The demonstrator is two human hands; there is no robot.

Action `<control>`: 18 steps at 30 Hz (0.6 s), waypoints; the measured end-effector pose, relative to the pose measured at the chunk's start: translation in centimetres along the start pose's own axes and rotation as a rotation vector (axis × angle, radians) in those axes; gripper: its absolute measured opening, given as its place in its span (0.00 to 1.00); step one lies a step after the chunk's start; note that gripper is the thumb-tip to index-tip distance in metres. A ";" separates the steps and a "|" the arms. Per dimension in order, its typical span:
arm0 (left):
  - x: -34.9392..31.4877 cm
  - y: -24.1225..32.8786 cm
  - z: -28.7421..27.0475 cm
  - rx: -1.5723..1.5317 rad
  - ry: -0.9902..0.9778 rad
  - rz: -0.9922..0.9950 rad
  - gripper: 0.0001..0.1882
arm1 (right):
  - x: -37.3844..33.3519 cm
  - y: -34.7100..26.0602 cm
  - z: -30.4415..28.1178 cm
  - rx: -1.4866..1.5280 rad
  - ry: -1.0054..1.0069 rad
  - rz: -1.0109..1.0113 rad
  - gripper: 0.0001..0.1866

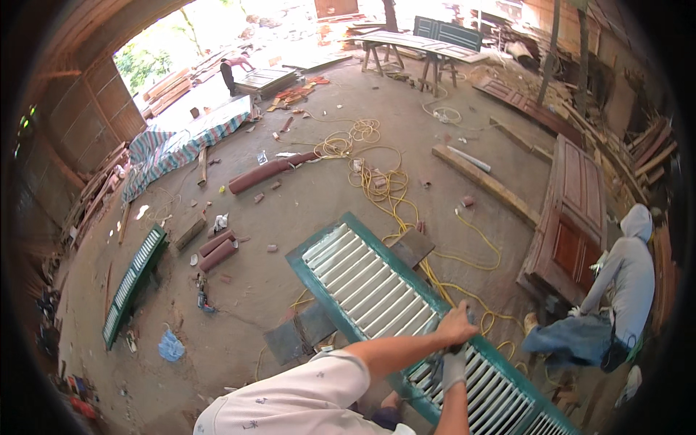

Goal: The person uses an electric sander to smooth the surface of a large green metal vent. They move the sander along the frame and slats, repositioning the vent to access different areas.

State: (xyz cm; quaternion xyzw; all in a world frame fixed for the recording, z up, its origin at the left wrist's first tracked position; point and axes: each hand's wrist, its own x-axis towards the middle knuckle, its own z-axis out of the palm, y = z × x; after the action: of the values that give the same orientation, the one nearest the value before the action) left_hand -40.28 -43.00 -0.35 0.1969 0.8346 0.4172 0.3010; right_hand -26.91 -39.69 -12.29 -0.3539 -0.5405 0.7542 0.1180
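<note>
Okay, green-framed louvred panel (391, 279) lies slantwise in front of the person, running from mid-floor down to the lower right, pale slats inside the frame. Boards stick out beneath it. Left hand (458, 324), bare, is at the panel's right-hand edge, fingers curled; can't tell what they grip. Right hand (454, 368), grey-gloved, sits just beside it, over the slats; its fingers are partly hidden by a dark thing there, so can't tell if closed.

Around: yellow hose (391, 190) tangled on the floor beyond the panel. Second green louvred panel (134, 286) off left, blue plastic bag (172, 346) near it. Maroon rolls (217, 251) between the two panels. Over to the right, a co-worker (616, 290) in grey hood and jeans, low beside a brown wooden door (569, 210). Far back, trestle counter (406, 41).
</note>
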 end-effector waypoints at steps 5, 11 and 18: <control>-3.8 -4.2 1.1 -0.084 0.034 0.002 0.44 | -4.6 2.7 0.4 -0.184 -0.041 -0.112 0.49; 1.6 -2.6 -1.5 0.021 0.008 0.061 0.46 | 1.7 1.9 3.8 0.461 -0.015 0.145 0.25; -8.1 -5.7 -6.0 -0.067 -0.136 0.003 0.52 | -6.0 7.1 1.0 0.028 -0.172 0.145 0.28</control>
State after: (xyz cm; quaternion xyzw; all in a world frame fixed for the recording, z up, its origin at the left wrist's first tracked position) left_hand -38.73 -54.40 0.58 0.2161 0.7975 0.4309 0.3627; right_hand -21.78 -46.54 -16.11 -0.3242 -0.5110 0.7958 0.0210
